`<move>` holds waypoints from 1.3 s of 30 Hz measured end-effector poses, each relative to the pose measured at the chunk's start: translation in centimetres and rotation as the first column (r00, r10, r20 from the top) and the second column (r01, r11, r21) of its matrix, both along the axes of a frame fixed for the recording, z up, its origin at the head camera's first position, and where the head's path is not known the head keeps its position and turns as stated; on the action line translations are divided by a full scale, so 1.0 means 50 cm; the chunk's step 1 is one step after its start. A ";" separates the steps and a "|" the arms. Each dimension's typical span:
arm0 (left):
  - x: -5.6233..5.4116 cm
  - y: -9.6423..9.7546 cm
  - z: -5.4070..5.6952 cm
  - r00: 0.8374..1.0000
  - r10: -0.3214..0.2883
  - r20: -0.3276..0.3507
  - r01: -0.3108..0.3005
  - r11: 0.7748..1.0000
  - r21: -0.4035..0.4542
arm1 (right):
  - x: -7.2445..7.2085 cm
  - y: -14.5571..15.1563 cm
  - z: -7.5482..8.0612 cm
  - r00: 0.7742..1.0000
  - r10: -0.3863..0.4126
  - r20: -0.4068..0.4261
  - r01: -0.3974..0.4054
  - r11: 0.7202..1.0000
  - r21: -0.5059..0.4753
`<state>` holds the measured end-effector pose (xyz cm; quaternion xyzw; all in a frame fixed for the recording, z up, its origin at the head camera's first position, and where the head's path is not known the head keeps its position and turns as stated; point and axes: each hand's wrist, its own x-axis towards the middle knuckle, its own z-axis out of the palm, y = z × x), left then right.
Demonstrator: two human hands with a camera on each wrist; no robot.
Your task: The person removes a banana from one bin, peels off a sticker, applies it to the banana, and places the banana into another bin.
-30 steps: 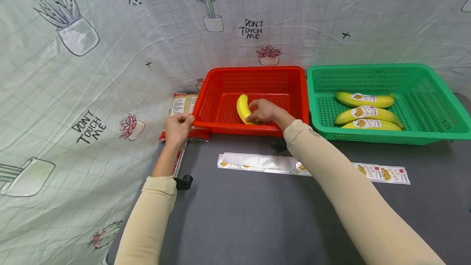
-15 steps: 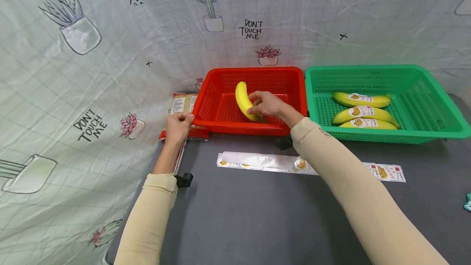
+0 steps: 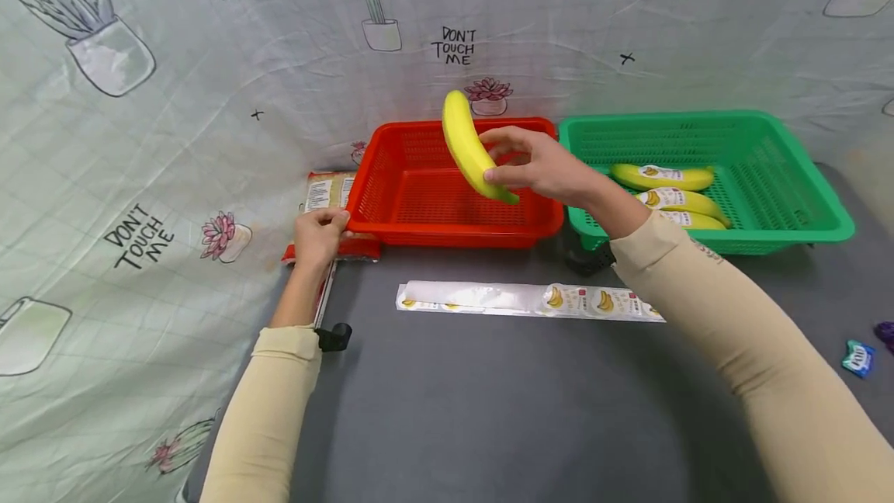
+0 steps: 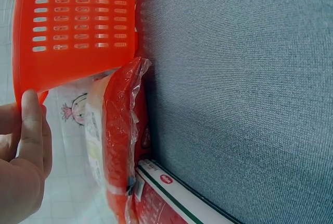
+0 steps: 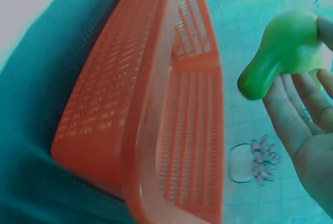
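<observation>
My right hand [image 3: 541, 165] holds a yellow banana [image 3: 464, 142], raised and slanted over the red basket [image 3: 447, 236]. In the right wrist view the green stem end of the banana [image 5: 283, 47] points past the fingers, above the basket's rim. No sticker shows on the visible side of this banana. My left hand [image 3: 319, 239] pinches the near left corner of the red basket; the left wrist view shows its fingers [image 4: 32, 125] at the rim. Inside the red basket, only the bare floor shows.
Right of it stands a green basket [image 3: 775, 237] with several stickered bananas [image 3: 663, 177]. A strip of banana labels [image 3: 489, 297] lies in front. Left are a red-edged food bag [image 4: 122, 125] and a red-and-white box [image 4: 166, 193]. A small blue wrapper [image 3: 858, 358] lies far right.
My right hand has lifted the banana up out of the red basket and moved slightly right. My left hand has stayed at the basket's corner, and the head view has shifted a little.
</observation>
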<state>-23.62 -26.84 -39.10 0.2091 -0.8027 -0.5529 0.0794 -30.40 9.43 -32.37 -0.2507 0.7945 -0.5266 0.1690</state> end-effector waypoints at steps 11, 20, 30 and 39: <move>-0.001 0.001 0.003 0.999 0.039 0.028 -0.041 0.996 0.075 | 0.160 0.153 -0.031 0.965 0.259 0.030 -0.259 0.966 0.003; 0.005 -0.002 0.002 0.995 0.066 0.073 -0.072 0.994 0.085 | 0.248 0.246 -0.122 0.910 0.359 0.208 -0.389 0.912 0.128; 0.007 0.002 0.005 0.997 0.073 0.028 -0.076 0.985 0.155 | 0.289 0.283 -0.196 0.845 0.432 0.316 -0.480 0.873 0.090; 0.006 0.005 0.010 0.998 0.056 0.041 -0.062 0.984 0.165 | 0.297 0.282 -0.215 0.867 0.420 0.268 -0.468 0.872 0.146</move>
